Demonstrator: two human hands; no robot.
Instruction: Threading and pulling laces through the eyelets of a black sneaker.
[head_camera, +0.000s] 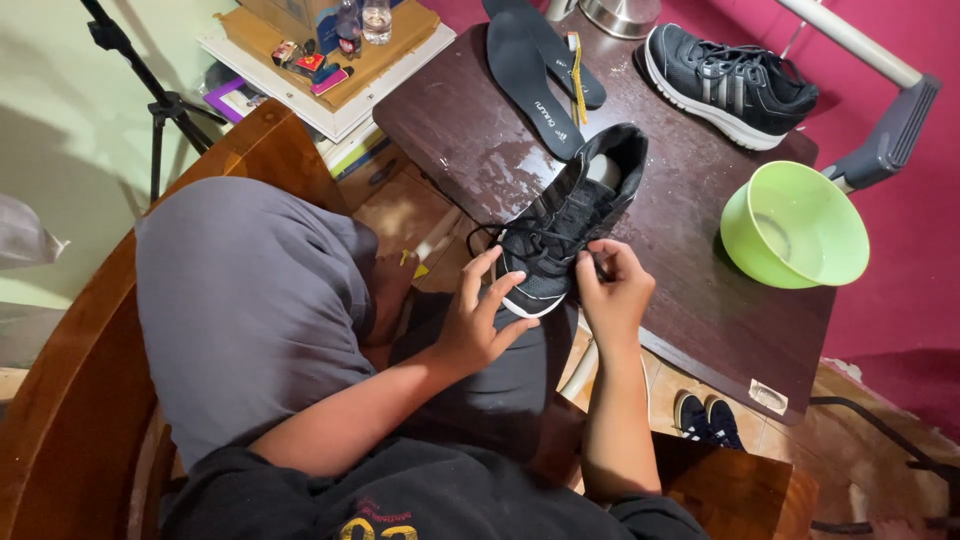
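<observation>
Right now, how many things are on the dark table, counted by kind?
Black shoes: 2, one under the hands, one at the far edge
Black insoles: 2
Green bowl: 1
Metal pot, cut off: 1
Total: 6

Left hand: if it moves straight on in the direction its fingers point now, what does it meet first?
The left hand points up and right, at the toe of the black laced sports shoe on the dark wooden table. It probably meets that toe at once; the fingertips look already touching.
</observation>
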